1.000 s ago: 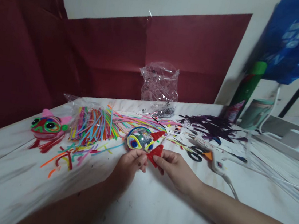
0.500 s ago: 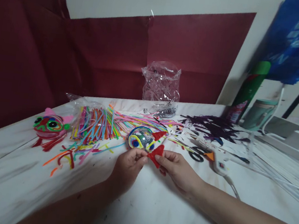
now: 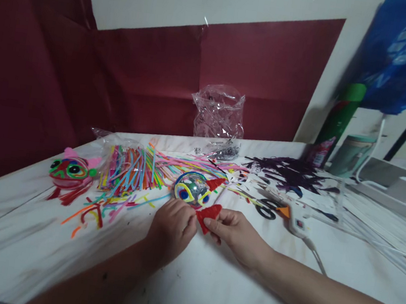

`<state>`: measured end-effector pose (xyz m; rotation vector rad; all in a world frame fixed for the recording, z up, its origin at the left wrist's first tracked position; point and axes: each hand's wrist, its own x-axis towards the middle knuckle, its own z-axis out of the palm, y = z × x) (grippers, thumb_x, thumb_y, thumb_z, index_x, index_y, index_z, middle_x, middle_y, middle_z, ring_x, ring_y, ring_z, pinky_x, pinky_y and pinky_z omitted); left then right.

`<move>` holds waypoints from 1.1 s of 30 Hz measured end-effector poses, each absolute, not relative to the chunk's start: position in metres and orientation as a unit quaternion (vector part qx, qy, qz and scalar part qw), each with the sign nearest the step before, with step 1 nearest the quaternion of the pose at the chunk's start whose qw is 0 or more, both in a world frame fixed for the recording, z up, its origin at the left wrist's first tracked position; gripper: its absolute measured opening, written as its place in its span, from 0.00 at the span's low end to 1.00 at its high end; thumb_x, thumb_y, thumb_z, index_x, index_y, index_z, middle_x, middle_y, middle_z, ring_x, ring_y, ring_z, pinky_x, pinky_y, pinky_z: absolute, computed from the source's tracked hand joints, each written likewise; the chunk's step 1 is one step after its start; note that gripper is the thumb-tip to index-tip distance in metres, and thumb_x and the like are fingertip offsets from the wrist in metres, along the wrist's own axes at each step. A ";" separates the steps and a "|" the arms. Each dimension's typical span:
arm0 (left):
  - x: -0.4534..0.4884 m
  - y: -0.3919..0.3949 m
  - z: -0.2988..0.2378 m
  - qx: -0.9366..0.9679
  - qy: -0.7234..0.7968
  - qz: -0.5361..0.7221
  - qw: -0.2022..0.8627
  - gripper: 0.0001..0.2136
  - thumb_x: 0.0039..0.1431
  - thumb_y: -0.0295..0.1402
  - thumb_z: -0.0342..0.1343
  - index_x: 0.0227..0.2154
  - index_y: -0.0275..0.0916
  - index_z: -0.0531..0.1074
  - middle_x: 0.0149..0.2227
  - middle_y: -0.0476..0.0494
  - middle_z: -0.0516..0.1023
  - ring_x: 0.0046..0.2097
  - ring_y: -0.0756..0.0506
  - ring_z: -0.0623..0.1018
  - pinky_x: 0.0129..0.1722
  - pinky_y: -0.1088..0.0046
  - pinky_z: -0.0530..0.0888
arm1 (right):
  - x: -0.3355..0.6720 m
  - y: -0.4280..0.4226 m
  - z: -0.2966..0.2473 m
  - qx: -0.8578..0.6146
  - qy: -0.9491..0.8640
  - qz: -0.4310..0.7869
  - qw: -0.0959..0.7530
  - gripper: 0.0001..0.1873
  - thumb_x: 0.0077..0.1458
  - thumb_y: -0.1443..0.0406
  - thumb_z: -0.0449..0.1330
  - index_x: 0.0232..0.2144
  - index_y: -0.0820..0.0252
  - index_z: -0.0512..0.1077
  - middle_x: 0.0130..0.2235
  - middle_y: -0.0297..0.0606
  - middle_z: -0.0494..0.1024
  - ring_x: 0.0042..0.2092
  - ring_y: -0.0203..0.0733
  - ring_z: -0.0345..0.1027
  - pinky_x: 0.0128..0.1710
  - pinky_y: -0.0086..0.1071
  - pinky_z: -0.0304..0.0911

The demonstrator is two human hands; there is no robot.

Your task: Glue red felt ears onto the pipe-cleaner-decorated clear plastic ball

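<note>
Rolled over since the earlier frame, the left hand (image 3: 173, 225) now shows its knuckles, just in front of the clear ball (image 3: 194, 186). Its fingers are curled in (whether they grip anything, I cannot tell). Thumb pressed to fingers, the right hand (image 3: 235, 231) pinches a red piece (image 3: 208, 216) just in front of the ball's right side.

Work on the ball looks part done: two yellow-rimmed eyes (image 3: 183, 192) are on it, and another red piece (image 3: 217, 183) sits at its right edge, joined or not I cannot tell. The held one appears not yet attached.

Counted outward: one ball, two red pieces; right of the ball, one pair of scissors (image 3: 266, 208) and one glue gun (image 3: 297, 222); left of it, fuzzy sticks (image 3: 129, 170) beyond counting, then one more complete-looking figure (image 3: 70, 172).
</note>
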<state>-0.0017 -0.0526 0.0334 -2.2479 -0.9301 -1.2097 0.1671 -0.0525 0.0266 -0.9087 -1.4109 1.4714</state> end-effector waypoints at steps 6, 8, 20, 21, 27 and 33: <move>0.002 -0.056 0.035 -0.788 -0.350 -0.488 0.135 0.08 0.55 0.23 0.48 0.22 0.39 0.65 0.20 0.51 0.68 0.23 0.51 0.68 0.25 0.76 0.67 | 0.168 -0.053 0.030 -0.369 -0.585 0.574 0.437 0.22 0.41 0.50 0.65 0.16 0.60 0.66 0.16 0.27 0.63 0.21 0.30 0.51 0.22 0.29 0.46; 0.001 -0.055 0.036 -0.786 -0.349 -0.501 0.093 0.05 0.54 0.25 0.49 0.26 0.38 0.67 0.22 0.50 0.70 0.24 0.51 0.69 0.27 0.76 0.69 | 0.169 -0.052 0.033 -0.375 -0.586 0.564 0.444 0.21 0.41 0.50 0.65 0.17 0.60 0.65 0.17 0.27 0.63 0.21 0.30 0.51 0.22 0.29 0.46; -0.003 -0.054 0.042 -0.727 -0.422 -0.479 -0.252 0.09 0.54 0.35 0.50 0.23 0.37 0.70 0.23 0.50 0.69 0.27 0.50 0.68 0.27 0.75 0.66 | 0.171 -0.056 0.038 -0.386 -0.626 0.524 0.431 0.21 0.42 0.50 0.63 0.17 0.59 0.64 0.19 0.26 0.57 0.22 0.31 0.47 0.22 0.29 0.43; -0.002 -0.054 0.043 -0.723 -0.422 -0.475 -0.271 0.09 0.53 0.35 0.51 0.23 0.37 0.70 0.23 0.50 0.69 0.27 0.50 0.68 0.27 0.75 0.65 | 0.171 -0.056 0.037 -0.381 -0.632 0.521 0.429 0.21 0.43 0.50 0.63 0.17 0.59 0.65 0.19 0.27 0.58 0.23 0.31 0.47 0.23 0.29 0.44; 0.001 -0.056 0.043 -0.664 -0.431 -0.472 -0.390 0.10 0.50 0.38 0.54 0.21 0.37 0.67 0.18 0.54 0.63 0.22 0.52 0.62 0.24 0.76 0.61 | 0.171 -0.057 0.039 -0.365 -0.651 0.516 0.421 0.19 0.46 0.50 0.62 0.21 0.60 0.68 0.21 0.28 0.61 0.23 0.32 0.49 0.23 0.29 0.46; -0.005 -0.055 0.039 -0.695 -0.412 -0.482 -0.340 0.10 0.53 0.36 0.53 0.31 0.36 0.74 0.22 0.49 0.72 0.27 0.49 0.70 0.29 0.74 0.67 | 0.174 -0.052 0.043 -0.381 -0.627 0.527 0.428 0.20 0.43 0.50 0.63 0.18 0.60 0.66 0.19 0.27 0.60 0.22 0.31 0.49 0.22 0.28 0.46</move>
